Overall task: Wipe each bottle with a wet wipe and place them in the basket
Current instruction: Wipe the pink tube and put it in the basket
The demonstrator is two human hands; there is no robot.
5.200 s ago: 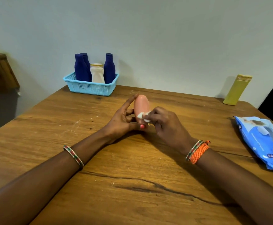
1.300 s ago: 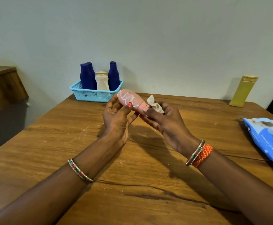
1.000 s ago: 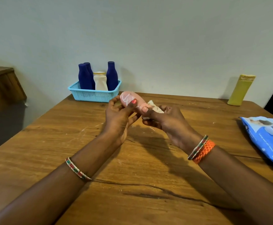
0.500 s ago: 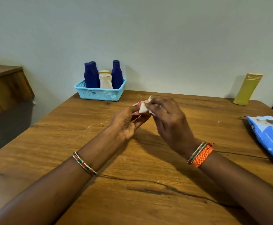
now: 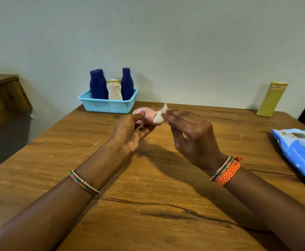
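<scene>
Since half a second ago, both hands have lifted slightly: the left hand (image 5: 130, 132) fingers grip the pink bottle (image 5: 147, 117) above the counter (image 5: 148, 205), the right hand (image 5: 193, 136) pinches the wet wipe (image 5: 160, 115) against it. The wipes pack (image 5: 301, 153) print is unreadable.

blue wipes pack (image 5: 300, 153): small white print, too blurred to read. no other text visible.

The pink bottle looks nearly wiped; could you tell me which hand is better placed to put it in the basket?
Left. The left hand already grips the pink bottle on the basket's side; the right hand pinches the wet wipe.
</scene>
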